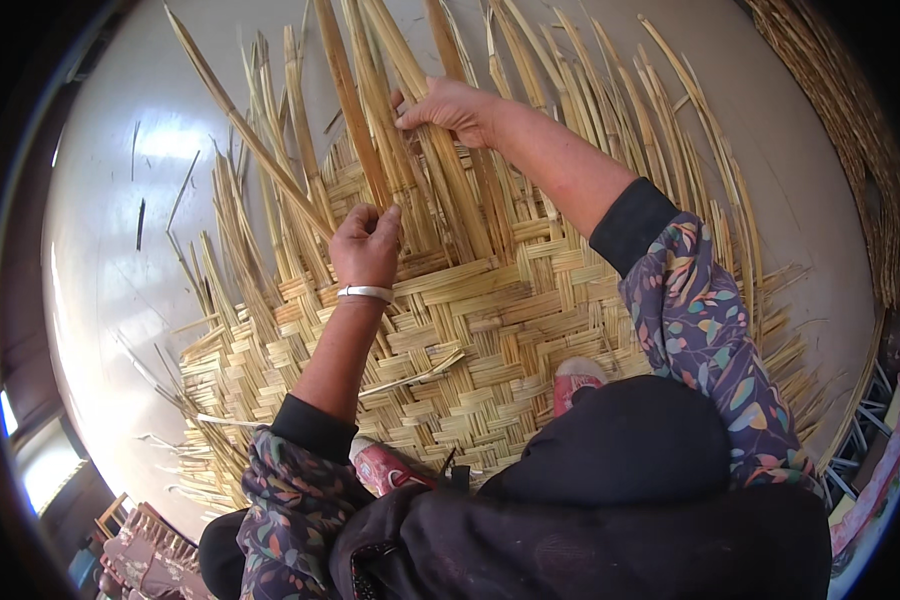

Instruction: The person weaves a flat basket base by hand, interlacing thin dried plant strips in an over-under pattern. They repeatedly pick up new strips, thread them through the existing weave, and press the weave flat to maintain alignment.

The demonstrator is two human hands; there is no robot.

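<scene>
A woven reed mat spreads over the floor beneath me, its long flat strips reaching loose past the far edge. My right hand is closed round a wide reed strip beyond the weave, thumb and fingers pinching it. Nearer and to the left, my left hand is closed at the weaving edge, thumb against the bent fingers. Strips pass right beside it, among them a brownish reed strip ending by its fingertips. What lies inside that pinch is hidden.
A bundle of long dry reeds lies along the far right. Loose dark bits are scattered on the smooth pale floor at left. My red shoes rest on the mat. At lower left stands patterned cloth-covered furniture.
</scene>
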